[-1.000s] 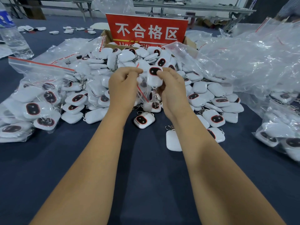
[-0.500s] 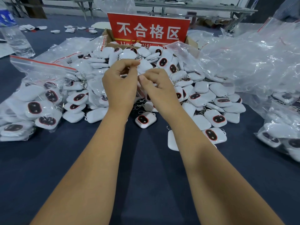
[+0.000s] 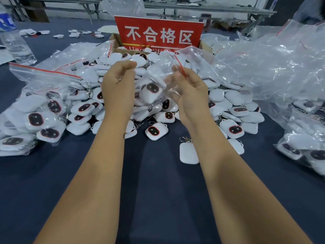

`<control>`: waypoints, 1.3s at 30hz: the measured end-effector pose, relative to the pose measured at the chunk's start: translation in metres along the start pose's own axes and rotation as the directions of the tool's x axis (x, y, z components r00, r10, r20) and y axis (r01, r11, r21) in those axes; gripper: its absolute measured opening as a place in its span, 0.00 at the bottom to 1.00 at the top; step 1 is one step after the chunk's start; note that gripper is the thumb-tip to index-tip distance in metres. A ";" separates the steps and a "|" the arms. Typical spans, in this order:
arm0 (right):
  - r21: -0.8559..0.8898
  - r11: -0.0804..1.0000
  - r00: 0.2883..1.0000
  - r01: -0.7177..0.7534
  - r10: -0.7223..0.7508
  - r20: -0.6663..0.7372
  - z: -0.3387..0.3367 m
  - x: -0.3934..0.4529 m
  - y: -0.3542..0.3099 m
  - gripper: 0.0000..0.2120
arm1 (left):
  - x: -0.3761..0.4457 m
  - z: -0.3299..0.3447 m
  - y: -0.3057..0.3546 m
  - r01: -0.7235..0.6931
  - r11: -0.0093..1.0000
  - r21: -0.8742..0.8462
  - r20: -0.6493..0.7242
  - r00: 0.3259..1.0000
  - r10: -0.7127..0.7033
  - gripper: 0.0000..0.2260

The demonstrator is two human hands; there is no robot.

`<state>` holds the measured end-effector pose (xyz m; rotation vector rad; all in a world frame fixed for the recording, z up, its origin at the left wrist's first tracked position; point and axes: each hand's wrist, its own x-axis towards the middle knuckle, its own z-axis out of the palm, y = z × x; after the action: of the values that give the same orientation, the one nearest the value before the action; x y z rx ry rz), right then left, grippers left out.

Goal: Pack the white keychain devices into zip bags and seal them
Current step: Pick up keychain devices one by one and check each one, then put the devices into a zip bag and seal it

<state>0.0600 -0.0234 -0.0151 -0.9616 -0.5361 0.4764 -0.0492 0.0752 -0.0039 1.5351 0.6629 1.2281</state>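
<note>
Presently, a small zip bag [image 3: 159, 81] is held up between both hands above the heap of loose keychain devices [image 3: 226, 101], with one white device [image 3: 151, 91] seen through the film, low in the bag. The right hand [image 3: 189, 87] is pinched on the bag's red-striped zip edge [image 3: 181, 68]. The left hand [image 3: 118, 80] is curled with its fingertips drawn together at the opposite corner; its grip on the film is probably a pinch, though the clear plastic is too blurred there for contact to be confirmed.

The seal is judged not yet closed along its length. If the strip is pressed only at the ends, a gap could be left in the middle and the device could slip out when the bag is dropped onto a pile. The keyring could also be caught in the zip track, so the rails would not mate. The film is thin and slack; a one-sided pull could twist the mouth and misalign the rails. Should either pinch be lost, the bag would fall among the unbagged devices on the table [image 3: 158, 199] and be hard to single out.
</note>
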 end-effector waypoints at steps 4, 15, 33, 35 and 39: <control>0.212 0.977 1.000 -0.021 0.020 0.006 -0.003 0.003 -0.004 0.12 | -0.002 -0.001 0.000 0.131 0.991 -0.026 0.266 0.957 -0.120 0.11; -0.060 0.995 0.993 -0.081 0.075 -0.086 -0.006 0.003 -0.002 0.12 | -0.006 0.006 -0.005 0.330 0.941 0.074 0.590 0.746 -0.308 0.19; -0.213 0.973 0.986 -0.094 0.062 -0.153 -0.004 0.004 -0.001 0.11 | 0.009 0.019 -0.018 0.526 0.779 -0.341 0.331 0.843 -0.425 0.16; -0.180 0.979 0.981 -0.095 0.062 -0.181 -0.004 0.004 -0.002 0.10 | 0.010 0.019 -0.022 0.439 0.839 -0.321 0.248 0.894 -0.373 0.13; -0.108 0.989 0.973 -0.102 0.077 -0.216 -0.006 0.005 -0.004 0.08 | 0.013 0.014 -0.026 0.390 0.832 -0.394 0.165 0.921 -0.354 0.08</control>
<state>0.0679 -0.0261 -0.0135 -1.1389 -0.3321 0.4203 -0.0279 0.0895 -0.0225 1.0289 0.5627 0.9245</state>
